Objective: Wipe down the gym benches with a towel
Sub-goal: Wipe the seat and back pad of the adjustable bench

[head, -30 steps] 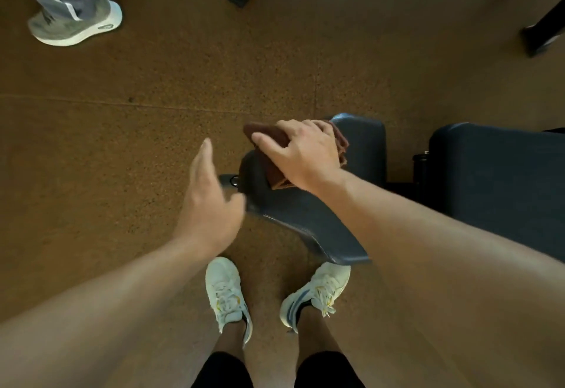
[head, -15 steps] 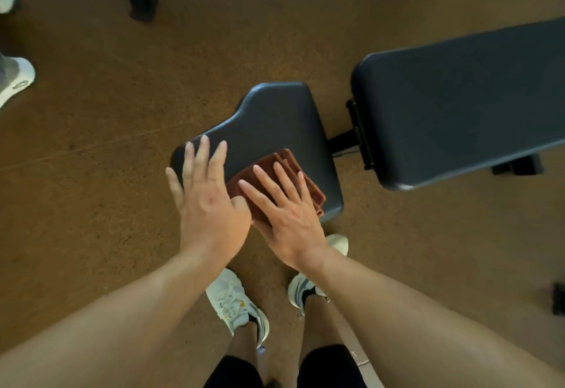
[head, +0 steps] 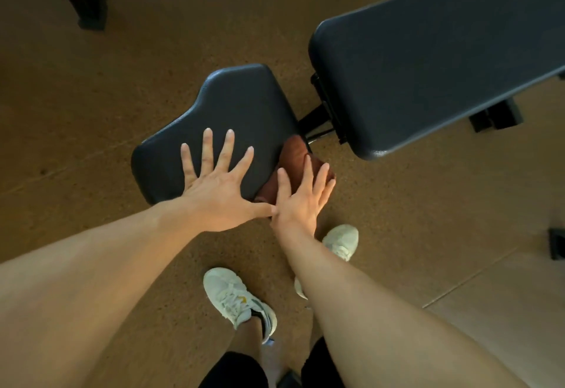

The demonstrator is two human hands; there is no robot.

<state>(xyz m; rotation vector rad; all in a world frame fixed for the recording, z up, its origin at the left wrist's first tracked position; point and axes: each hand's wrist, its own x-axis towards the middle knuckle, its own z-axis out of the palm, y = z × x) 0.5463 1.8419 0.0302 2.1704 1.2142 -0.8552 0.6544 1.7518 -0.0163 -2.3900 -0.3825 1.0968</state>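
We press our left hand [head: 218,192] flat, fingers spread wide, on the dark seat pad [head: 232,106]. At its 3 o'clock our right hand [head: 301,201] lies with straight fingers on the folded brown towel [head: 293,155], which sits at the pad's 4 o'clock edge, beside the long back pad [head: 434,60].

left hand [head: 218,193]: flat, fingers spread | right hand [head: 301,201]: flat, fingers straight | thumbs touching
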